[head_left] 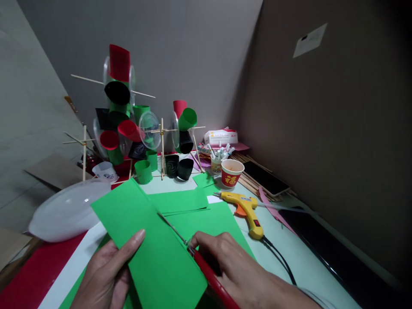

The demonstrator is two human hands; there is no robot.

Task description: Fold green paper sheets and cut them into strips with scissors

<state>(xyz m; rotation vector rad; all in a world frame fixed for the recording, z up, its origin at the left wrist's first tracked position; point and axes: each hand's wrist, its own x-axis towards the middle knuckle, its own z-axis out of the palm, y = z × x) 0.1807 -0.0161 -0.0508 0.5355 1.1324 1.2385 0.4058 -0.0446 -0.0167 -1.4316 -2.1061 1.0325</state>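
My left hand (107,272) grips a green paper sheet (144,240) from below, thumb pressed on its top face. My right hand (240,270) is closed around red-handled scissors (206,268), whose thin blades run up into the right edge of the sheet, partway through a cut. More green sheets (183,201) lie stacked on the table just behind.
A yellow glue gun (246,208) with a black cord lies right of the sheets. A red paper cup (231,171), a cup of glue sticks (218,156), a phone (267,178), and stick-and-cup wheel models (128,124) stand at the back. A white plastic bag (66,210) lies left.
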